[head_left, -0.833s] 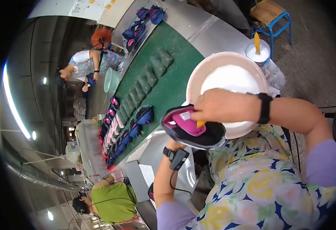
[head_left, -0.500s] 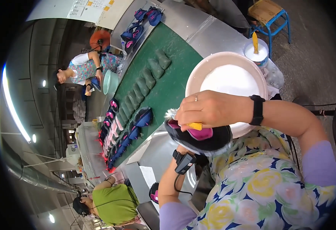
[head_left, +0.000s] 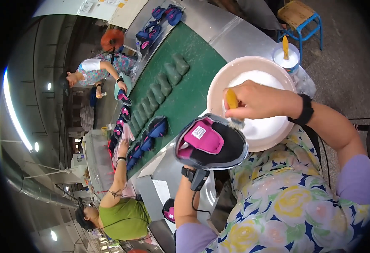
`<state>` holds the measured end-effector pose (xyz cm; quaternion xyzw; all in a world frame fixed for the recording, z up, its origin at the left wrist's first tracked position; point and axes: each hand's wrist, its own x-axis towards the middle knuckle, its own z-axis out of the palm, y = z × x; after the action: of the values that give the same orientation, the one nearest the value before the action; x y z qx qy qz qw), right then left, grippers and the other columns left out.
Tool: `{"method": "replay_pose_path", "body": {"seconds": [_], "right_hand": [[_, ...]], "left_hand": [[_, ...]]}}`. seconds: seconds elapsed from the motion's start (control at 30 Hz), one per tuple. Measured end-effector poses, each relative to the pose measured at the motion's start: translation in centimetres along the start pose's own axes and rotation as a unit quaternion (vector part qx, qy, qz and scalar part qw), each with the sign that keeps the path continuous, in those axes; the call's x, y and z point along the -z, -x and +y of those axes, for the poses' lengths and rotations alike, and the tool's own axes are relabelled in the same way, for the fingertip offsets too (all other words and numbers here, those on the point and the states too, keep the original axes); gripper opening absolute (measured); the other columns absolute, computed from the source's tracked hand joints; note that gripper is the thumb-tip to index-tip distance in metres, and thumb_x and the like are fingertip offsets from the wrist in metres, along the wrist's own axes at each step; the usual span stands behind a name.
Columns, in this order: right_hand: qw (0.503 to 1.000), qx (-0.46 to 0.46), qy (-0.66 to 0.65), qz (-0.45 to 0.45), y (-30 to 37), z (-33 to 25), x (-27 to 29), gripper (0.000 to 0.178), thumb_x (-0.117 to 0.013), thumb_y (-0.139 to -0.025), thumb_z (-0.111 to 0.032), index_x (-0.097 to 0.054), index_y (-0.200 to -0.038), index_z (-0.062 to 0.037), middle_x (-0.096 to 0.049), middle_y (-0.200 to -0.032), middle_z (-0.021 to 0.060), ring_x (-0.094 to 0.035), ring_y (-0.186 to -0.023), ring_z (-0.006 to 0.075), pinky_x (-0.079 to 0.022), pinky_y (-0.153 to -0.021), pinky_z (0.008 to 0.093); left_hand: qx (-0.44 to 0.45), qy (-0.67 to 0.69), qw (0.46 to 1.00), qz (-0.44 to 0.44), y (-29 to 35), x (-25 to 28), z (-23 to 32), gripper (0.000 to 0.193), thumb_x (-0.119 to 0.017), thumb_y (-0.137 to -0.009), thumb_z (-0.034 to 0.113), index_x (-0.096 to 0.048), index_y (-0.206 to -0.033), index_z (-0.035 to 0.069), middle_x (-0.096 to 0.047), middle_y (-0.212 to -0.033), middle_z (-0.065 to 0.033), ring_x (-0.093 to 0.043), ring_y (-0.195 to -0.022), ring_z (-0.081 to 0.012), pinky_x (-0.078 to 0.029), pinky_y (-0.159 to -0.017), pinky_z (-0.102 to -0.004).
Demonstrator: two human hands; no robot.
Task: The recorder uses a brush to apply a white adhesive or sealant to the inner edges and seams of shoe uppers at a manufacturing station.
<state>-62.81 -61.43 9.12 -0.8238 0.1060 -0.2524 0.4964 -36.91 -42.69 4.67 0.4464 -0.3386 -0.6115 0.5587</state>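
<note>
A dark shoe upper (head_left: 235,141) with a bright pink insole-like lining (head_left: 212,141) and a white label is held up in front of me, its open side facing me. My left hand is beneath it and holds it; the fingers are hidden, and only my left wrist and forearm (head_left: 188,198) show. In my right hand (head_left: 256,99) is a brush with a yellow handle (head_left: 231,98), gripped in a closed fist. The brush's bristles (head_left: 236,123) are at the upper's right edge. Just behind, a pale pink basin (head_left: 218,76) holds white liquid.
A small tub (head_left: 292,67) with white liquid and another yellow-handled brush stands beyond the basin. The green belt (head_left: 193,92) carries several dark green foot-shaped forms (head_left: 172,74) and blue uppers (head_left: 157,126). Two co-workers, one in a green top (head_left: 123,219), reach toward the belt's far side.
My right hand has moved right and up off the shoe upper with the brush, uncovering the pink lining. The upper has tilted to face me. Both co-workers have stretched an arm to the belt.
</note>
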Motion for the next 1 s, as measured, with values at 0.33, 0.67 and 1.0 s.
{"method": "replay_pose_path", "body": {"seconds": [0.33, 0.67, 1.0], "right_hand": [[0.986, 0.145, 0.076, 0.03, 0.9, -0.1, -0.6, 0.021, -0.071, -0.089, -0.022, -0.057, -0.092, -0.0067, -0.062, -0.083, 0.011, -0.063, -0.08, 0.0319, -0.05, -0.071, 0.0384], [0.99, 0.105, 0.054, 0.082, 1.9, -0.2, -0.9, 0.018, -0.072, -0.087, -0.02, -0.061, -0.091, -0.0073, -0.065, -0.082, 0.0098, -0.064, -0.074, 0.0292, -0.049, -0.067, 0.036], [0.99, 0.118, -0.055, 0.057, 2.8, -2.5, -5.8, 0.018, -0.076, -0.083, -0.003, -0.063, -0.096, -0.0052, -0.07, -0.094, 0.0105, -0.069, -0.089, 0.0194, -0.054, -0.078, 0.0308]], "left_hand": [[-0.043, 0.003, 0.999, -0.002, 1.7, 0.1, -0.4, 0.048, -0.045, -0.104, 0.025, -0.036, -0.147, 0.006, -0.048, -0.145, -0.0129, -0.052, -0.128, -0.0259, -0.046, -0.107, -0.0402], [-0.109, 0.025, 0.993, 0.046, 1.9, 2.1, 0.2, 0.05, -0.044, -0.104, 0.026, -0.034, -0.149, 0.006, -0.047, -0.146, -0.0134, -0.051, -0.129, -0.0266, -0.046, -0.107, -0.0405], [-0.163, 0.023, 0.985, 0.056, -0.1, 3.2, 0.8, 0.052, -0.043, -0.104, 0.027, -0.032, -0.15, 0.006, -0.045, -0.148, -0.014, -0.05, -0.131, -0.0274, -0.046, -0.107, -0.0409]]}}
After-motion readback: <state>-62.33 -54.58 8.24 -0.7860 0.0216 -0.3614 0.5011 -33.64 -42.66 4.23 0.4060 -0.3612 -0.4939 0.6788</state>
